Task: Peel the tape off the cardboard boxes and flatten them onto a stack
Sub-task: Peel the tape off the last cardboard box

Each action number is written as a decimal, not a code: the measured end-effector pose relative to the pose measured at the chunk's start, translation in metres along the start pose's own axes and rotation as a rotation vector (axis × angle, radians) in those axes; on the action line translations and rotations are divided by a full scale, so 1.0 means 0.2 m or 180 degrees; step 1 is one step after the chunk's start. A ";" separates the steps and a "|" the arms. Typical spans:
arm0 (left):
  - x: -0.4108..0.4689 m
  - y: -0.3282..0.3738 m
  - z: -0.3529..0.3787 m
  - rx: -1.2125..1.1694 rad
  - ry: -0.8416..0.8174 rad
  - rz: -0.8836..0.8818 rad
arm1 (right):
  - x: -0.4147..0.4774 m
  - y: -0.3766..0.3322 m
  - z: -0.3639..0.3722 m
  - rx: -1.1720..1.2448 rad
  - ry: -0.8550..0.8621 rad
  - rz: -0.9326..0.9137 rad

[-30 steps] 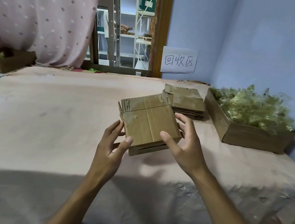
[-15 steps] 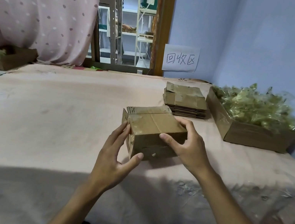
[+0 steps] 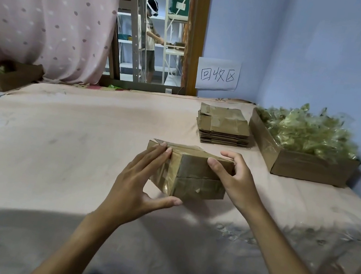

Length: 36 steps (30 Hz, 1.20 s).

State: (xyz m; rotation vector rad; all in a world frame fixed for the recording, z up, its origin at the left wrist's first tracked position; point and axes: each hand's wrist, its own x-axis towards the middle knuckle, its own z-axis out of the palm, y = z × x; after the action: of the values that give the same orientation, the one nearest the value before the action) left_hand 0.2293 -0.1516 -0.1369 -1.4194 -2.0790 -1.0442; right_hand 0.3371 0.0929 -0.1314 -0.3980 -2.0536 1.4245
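We see one cardboard box (image 3: 194, 177) low over the pink-draped worktop (image 3: 66, 141), near its front edge, though we cannot tell whether it rests there or is lifted. The left grip (image 3: 135, 184) lies flat against its left face with fingers straight and thumb spread beneath the near corner, and it hides much of that side. The right grip (image 3: 236, 182) clasps the top right corner, thumb on the near edge and fingers curled over the far one. A glossy strip of tape (image 3: 165, 179) runs down the near left corner.

Beyond the right grip, apart from the box, sits one stack of flattened boxes (image 3: 223, 126) – many layers, too thin to count. Just beside the stack, on its right, stands a cardboard tray (image 3: 301, 167) heaped with crumpled clear tape (image 3: 307, 131).

A second cardboard tray (image 3: 14, 80) sits far left under a dotted pink curtain (image 3: 46, 6). One handwritten paper sign (image 3: 217, 75) hangs on the blue wall. Through the doorway, partly behind a metal rack (image 3: 135, 21), one person (image 3: 150, 38) stands – two hands, two trays, one stack.
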 end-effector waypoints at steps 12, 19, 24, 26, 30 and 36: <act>0.24 0.07 0.07 0.0190 -0.0443 0.0345 | -0.04 0.06 -0.18 -0.0752 0.0340 -0.0233; 0.30 0.16 0.18 0.0251 -0.0500 0.0463 | -0.14 -0.19 -0.25 -0.0923 0.0042 -0.1251; 0.31 0.19 0.22 0.0387 -0.0501 0.0690 | -0.17 -0.19 -0.30 -0.1500 0.0026 -0.1399; 0.33 0.19 0.21 0.0449 -0.0584 0.0762 | -0.18 -0.18 -0.30 -0.1692 0.0048 -0.1451; 0.39 0.18 0.17 0.0634 -0.0806 0.1015 | -0.17 -0.20 -0.30 -0.1949 0.0061 -0.1541; 0.46 0.20 0.13 0.0869 -0.0786 0.1349 | -0.16 -0.25 -0.28 -0.2115 0.0003 -0.1655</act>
State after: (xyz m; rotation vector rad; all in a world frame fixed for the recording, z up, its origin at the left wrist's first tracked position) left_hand 0.2308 -0.0682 -0.0750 -1.8024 -1.8641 -0.4193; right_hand 0.4016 0.0972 -0.0815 -0.0999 -2.3617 0.4233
